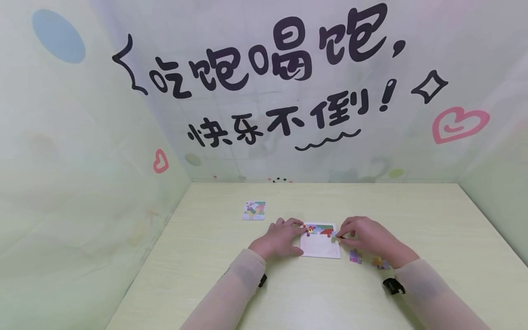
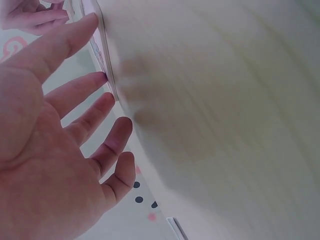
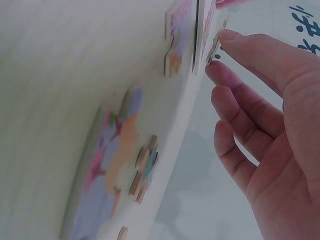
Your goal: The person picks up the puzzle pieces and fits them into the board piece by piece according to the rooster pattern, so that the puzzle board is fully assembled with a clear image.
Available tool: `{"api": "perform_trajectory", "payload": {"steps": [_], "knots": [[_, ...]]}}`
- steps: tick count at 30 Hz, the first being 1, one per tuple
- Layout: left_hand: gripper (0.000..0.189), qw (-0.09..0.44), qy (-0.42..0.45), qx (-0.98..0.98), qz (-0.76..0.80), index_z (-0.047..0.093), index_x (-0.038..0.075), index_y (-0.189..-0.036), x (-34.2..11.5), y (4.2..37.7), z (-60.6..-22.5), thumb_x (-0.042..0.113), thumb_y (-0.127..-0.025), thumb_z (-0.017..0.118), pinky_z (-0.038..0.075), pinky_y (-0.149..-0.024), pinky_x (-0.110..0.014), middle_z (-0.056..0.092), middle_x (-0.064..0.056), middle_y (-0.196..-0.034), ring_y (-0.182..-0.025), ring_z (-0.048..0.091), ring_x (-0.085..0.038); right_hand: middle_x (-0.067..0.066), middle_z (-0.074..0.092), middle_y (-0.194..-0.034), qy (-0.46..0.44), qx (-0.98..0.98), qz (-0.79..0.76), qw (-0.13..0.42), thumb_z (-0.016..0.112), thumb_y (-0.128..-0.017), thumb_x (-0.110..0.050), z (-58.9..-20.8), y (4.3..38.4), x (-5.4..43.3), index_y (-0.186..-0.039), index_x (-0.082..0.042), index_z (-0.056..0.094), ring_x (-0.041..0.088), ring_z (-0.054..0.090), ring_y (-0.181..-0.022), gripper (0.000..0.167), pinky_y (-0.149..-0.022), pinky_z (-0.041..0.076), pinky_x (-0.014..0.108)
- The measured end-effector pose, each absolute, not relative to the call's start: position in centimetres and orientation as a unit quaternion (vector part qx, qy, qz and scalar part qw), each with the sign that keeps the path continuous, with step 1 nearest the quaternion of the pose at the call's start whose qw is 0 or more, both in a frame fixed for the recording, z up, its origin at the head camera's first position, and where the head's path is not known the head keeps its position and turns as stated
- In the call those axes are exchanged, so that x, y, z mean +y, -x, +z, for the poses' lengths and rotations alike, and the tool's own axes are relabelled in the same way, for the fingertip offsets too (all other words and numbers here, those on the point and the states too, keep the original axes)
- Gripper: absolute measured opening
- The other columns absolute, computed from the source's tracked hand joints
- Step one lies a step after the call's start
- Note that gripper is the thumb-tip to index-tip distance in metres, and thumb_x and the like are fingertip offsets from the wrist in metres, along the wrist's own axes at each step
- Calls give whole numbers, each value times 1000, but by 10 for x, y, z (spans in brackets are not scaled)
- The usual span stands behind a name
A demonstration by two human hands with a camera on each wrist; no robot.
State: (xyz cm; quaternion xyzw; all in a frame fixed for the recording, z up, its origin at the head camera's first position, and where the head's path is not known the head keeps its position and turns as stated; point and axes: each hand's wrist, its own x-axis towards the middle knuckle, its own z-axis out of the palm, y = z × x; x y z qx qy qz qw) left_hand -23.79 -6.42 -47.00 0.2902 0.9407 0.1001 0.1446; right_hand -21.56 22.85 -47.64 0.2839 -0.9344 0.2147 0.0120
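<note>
A white puzzle tray (image 1: 321, 250) lies on the table with colourful jigsaw pieces (image 1: 323, 229) along its upper part; its lower part shows bare white. My left hand (image 1: 282, 239) rests at the tray's left side, fingers spread, thumb near the lower corner and fingertips by the upper one. Between thumb and index finger, my right hand (image 1: 367, 236) pinches a small jigsaw piece (image 3: 215, 47) at the tray's right edge. The held piece's picture is too small to make out. Close under the right hand lie loose pieces, one purple and pink (image 1: 355, 257), another yellow and purple (image 1: 380, 263).
A square picture card (image 1: 254, 211) with a bird on it lies farther back on the left of the pale wooden table (image 1: 206, 256). Printed cloth walls (image 1: 264, 160) with dark lettering stand behind and at the sides. Dark straps or devices (image 1: 393, 286) sit at both wrists.
</note>
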Motion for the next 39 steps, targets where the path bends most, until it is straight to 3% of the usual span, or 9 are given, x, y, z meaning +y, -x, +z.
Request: {"api": "perform_trajectory", "payload": {"steps": [13,39], "knots": [[73,144,-289,941,103,50,27,-154,-63,237,-471,41,-89,80,40,-108,-45,41,8,-162,-131,42,-24,-11,72,-102,-306,-929,202,45,85,-85,-17,-475,216,217,-97,-24,82,10,67,-89,14,-81,59,35],[73,136,-294,942,86,50,30,-154,-63,243,-474,45,-89,79,41,-104,-45,42,10,-161,-131,44,-24,-9,71,-100,-329,-925,181,53,85,-86,-19,-472,224,184,-95,-22,83,12,67,-92,10,-86,59,39]]}}
